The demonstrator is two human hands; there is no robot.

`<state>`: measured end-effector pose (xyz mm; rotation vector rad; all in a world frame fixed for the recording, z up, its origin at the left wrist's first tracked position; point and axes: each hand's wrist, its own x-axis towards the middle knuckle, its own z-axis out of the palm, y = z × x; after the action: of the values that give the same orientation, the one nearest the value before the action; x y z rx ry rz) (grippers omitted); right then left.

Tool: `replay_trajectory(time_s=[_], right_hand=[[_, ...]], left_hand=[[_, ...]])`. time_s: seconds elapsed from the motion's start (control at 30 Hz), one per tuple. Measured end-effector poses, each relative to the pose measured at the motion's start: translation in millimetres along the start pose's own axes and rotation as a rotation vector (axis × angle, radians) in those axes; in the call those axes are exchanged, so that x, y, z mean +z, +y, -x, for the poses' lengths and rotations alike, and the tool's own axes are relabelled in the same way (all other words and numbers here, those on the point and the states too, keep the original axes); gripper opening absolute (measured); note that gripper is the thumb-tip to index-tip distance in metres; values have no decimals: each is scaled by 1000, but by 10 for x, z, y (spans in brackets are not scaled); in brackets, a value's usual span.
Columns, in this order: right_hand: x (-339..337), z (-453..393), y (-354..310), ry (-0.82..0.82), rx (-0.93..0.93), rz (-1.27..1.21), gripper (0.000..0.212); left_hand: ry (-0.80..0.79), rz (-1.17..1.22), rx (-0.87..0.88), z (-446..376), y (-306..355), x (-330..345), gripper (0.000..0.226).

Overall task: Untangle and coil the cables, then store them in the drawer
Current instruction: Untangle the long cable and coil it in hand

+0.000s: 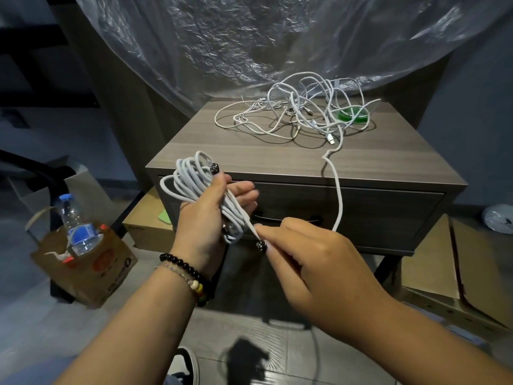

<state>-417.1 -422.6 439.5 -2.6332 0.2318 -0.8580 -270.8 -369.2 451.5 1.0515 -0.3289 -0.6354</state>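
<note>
The left hand [206, 215] is raised in front of the desk [249, 157], back toward the camera, fingers curled round a coil of white cable [191, 176] whose loops stand up above the thumb; beaded bracelets [191, 276] sit on its wrist. The right hand [311, 259] is lower and to the right, knuckles up, thumb and forefinger pinching the same cable just below the coil; from there the strand rises over the desk's front edge to a tangle of white cables [299, 112] at the back of the top, partly covering a green disc [354, 115]. The drawer [374, 215] below is closed.
</note>
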Motion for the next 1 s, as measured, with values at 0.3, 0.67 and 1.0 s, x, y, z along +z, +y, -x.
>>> replay_trajectory(time_s=[0.3,0.67,1.0], right_hand=[[-4,69,176,-148,6,-293,38],[-252,-11,544,-344,314,-97,19],[-176,-46,534,22,202,13,16]], left_hand=[[125,468,-187,-197,39,-195,36],[-362,499,-380,-61,227,-241,27],[-372,-53,-376,86,78,-148,18]])
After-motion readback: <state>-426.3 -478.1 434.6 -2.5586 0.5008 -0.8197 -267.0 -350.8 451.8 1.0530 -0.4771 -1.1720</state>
